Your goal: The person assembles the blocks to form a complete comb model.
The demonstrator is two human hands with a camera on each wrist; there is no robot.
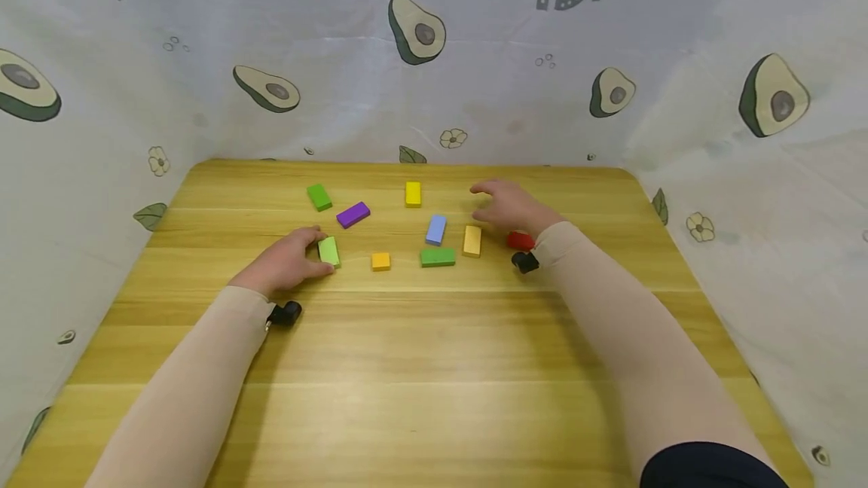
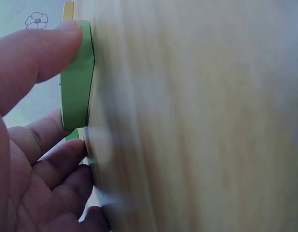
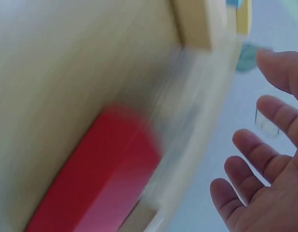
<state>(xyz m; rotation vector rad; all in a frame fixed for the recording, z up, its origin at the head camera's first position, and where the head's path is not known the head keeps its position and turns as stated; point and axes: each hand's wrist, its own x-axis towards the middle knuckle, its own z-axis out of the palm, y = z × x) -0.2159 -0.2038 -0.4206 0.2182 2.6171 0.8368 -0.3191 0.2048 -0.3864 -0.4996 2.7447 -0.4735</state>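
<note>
My left hand [image 1: 283, 260] pinches a light green block [image 1: 328, 252] by its two ends, at the left of the group. Thumb and index finger grip that block [image 2: 77, 82] in the left wrist view, close to the table surface. My right hand [image 1: 510, 205] hovers at the right with fingers spread and holds nothing. Below its wrist lies a red block [image 1: 520, 240], partly covered by the arm; it looks large and blurred in the right wrist view. Nearest to the right fingertips is a light orange block [image 1: 472, 241].
Between the hands lie a blue block [image 1: 436, 230], a green block [image 1: 438, 257], and a small orange block [image 1: 381, 261]. Farther back are a yellow block [image 1: 413, 194], a purple block [image 1: 353, 215] and another green block [image 1: 319, 197]. A patterned cloth [image 1: 339, 36] surrounds the wooden table [image 1: 407, 367].
</note>
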